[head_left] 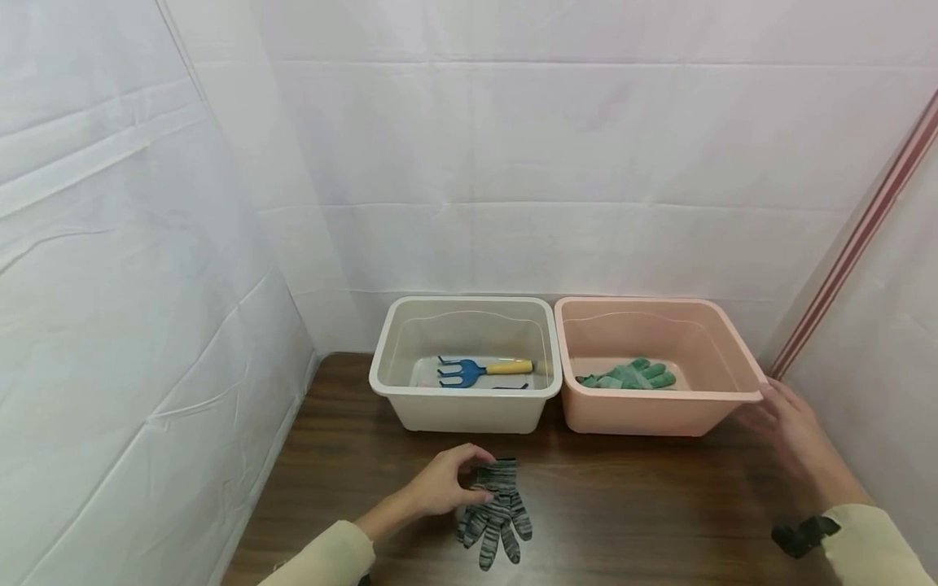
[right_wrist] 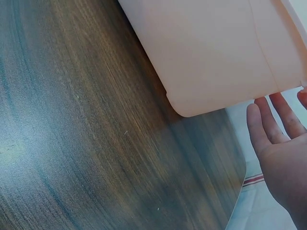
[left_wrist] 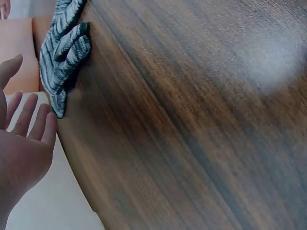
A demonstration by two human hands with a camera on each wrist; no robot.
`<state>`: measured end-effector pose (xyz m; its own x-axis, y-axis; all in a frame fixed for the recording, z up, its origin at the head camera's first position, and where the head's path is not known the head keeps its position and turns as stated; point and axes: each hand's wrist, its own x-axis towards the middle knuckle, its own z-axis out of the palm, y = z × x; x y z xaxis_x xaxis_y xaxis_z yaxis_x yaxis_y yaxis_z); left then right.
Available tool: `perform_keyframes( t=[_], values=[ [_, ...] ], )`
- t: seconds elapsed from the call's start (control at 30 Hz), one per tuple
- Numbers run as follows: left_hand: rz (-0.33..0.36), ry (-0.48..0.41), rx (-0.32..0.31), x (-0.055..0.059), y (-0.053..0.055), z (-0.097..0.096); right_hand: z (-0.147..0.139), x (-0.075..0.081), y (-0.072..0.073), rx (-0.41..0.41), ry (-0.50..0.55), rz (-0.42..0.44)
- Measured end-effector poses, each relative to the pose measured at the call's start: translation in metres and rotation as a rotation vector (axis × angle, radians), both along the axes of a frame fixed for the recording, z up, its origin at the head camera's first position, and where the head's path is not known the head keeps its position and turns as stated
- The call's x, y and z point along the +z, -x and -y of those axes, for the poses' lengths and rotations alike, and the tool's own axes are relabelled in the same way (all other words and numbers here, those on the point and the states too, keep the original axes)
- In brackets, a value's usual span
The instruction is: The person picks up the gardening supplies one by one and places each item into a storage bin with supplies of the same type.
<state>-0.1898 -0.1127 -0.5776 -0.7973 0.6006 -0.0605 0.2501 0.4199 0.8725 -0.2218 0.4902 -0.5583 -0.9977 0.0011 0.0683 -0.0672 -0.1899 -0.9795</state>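
A grey-and-black knitted glove (head_left: 500, 505) lies on the brown table, its fingers toward the near edge. My left hand (head_left: 449, 482) is just left of it, thumb and fingers apart around its cuff side. In the left wrist view, the left hand (left_wrist: 26, 139) has loosely extended fingers and holds nothing; the glove (left_wrist: 62, 52) lies beyond it. At the right end of the pink bin (head_left: 659, 411), my right hand (head_left: 795, 427) touches the outside near the rim. The right wrist view shows that hand's (right_wrist: 288, 148) fingers extended against the bin wall (right_wrist: 211, 57); the thumb is mostly cut off.
A cream bin (head_left: 469, 413) stands left of the pink one, holding a blue hand rake (head_left: 463, 373) with a yellow handle, and part of another dark tool (head_left: 510, 387). Green gloves (head_left: 633, 374) lie inside the pink bin. White cloth walls (head_left: 513, 163) enclose the table (head_left: 623, 505).
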Motion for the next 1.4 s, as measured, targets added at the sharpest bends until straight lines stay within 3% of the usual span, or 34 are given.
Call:
perform_keyframes(
  t=[0.33, 0.57, 0.77, 1.1, 1.4],
  values=[
    [0.0, 0.072, 0.012, -0.012, 0.002, -0.004, 0.004, 0.001, 0.0, 0.008, -0.003, -0.021],
    [-0.015, 0.111, 0.009, -0.018, 0.003, -0.006, 0.005, 0.002, -0.001, -0.032, -0.028, 0.017],
    [-0.067, 0.198, 0.001, -0.022, 0.002, -0.008, 0.006, 0.001, -0.001, -0.058, -0.05, 0.045],
    [-0.168, 0.234, 0.021, -0.031, 0.004, -0.015, 0.005, 0.0, -0.002, -0.076, -0.056, 0.051],
    [-0.281, 0.324, 0.015, -0.034, 0.008, -0.02, 0.005, 0.002, -0.002, -0.087, -0.098, 0.055]
  ],
)
